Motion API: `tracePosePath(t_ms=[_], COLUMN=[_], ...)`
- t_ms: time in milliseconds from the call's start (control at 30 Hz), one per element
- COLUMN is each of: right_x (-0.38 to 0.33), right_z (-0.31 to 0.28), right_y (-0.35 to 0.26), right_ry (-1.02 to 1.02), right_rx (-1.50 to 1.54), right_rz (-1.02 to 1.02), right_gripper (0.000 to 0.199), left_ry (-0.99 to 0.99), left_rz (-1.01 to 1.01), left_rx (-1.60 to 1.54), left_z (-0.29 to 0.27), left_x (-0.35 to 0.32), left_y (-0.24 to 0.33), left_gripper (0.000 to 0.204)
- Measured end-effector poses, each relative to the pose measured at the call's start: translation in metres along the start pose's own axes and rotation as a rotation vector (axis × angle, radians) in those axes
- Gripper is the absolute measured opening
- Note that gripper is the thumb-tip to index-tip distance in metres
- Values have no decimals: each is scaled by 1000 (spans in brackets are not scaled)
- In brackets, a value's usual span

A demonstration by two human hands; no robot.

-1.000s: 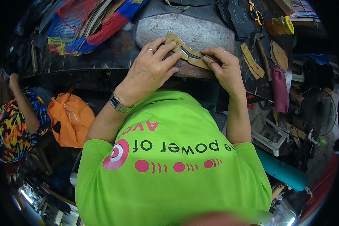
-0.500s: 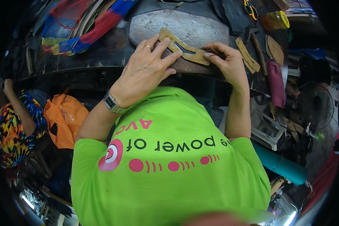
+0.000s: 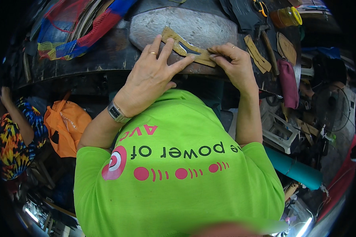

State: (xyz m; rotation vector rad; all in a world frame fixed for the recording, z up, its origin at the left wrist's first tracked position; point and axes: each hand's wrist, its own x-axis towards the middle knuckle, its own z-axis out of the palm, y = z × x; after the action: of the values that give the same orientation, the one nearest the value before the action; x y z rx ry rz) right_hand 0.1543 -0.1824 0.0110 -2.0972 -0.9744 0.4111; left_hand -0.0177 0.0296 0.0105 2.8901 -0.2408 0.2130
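A tan, strip-shaped leather-like piece (image 3: 170,34) with a dark slit along its middle lies at the near edge of a flat stone slab (image 3: 194,21). My left hand (image 3: 148,69) rests on the strip from the left. Its fingers are spread, with the tips pressing on the strip's left part and beside the slit. At the strip's right end, the thumb and fingers of my right hand (image 3: 235,63) are pinched together on its edge. The pinched edge is partly covered by those fingers.
To the right lie more tan pieces (image 3: 258,55), a hammer (image 3: 269,51), a maroon pouch (image 3: 288,85), orange-handled scissors (image 3: 261,7) and a yellow-lidded jar (image 3: 283,17). A mesh bag (image 3: 95,35) lies at the left. Another person's arm (image 3: 19,118) shows beyond an orange bag (image 3: 69,124).
The slit in the strip looks wider at its right part. My right hand keeps its pinch at the right end, and my left fingers have shifted slightly. The whole view has moved a little.
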Motion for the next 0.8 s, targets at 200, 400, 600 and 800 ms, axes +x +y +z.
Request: tracePosePath(t_ms=[200,400,600,800], right_x=[1,2,7,26], right_z=[1,5,-2,-44], right_y=[4,2,-1,35], right_ry=[11,12,-22,35], right_rx=[3,-21,-138,343], right_rz=[-8,-10,-55,85], right_gripper=[21,22,20,14], left_ry=[-55,-54,-40,212], left_rz=[-36,-42,-62,-134], left_rx=[45,22,-143,-319], left_z=[3,1,-6,-11], left_x=[1,1,1,-8], left_y=[7,8,5,-23], left_gripper=[92,90,97,77])
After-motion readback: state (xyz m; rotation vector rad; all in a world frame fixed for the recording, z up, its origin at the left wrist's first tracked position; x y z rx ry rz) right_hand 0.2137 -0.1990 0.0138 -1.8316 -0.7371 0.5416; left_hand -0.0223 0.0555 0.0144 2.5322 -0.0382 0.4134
